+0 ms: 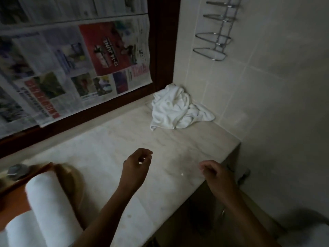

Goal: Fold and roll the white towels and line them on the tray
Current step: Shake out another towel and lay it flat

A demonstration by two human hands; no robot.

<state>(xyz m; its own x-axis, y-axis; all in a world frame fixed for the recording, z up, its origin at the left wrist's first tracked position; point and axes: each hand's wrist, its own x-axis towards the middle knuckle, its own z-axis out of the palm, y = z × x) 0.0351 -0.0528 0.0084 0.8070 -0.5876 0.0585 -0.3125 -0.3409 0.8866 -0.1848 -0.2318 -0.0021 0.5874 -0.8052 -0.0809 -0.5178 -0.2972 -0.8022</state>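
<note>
A crumpled white towel lies in the far right corner of the marble counter, against the tiled wall. Two rolled white towels lie side by side on an orange-brown tray at the lower left; the nearer roll is partly cut off by the frame edge. My left hand hovers over the middle of the counter with loosely curled fingers, holding nothing. Above the counter's front edge my right hand hangs the same way, also holding nothing. Both hands are well short of the crumpled towel.
A dark wooden frame covered with newspaper runs along the back of the counter. A chrome wire rack hangs on the tiled wall at the right. A metal tap part sits behind the tray. The counter ends at the right wall.
</note>
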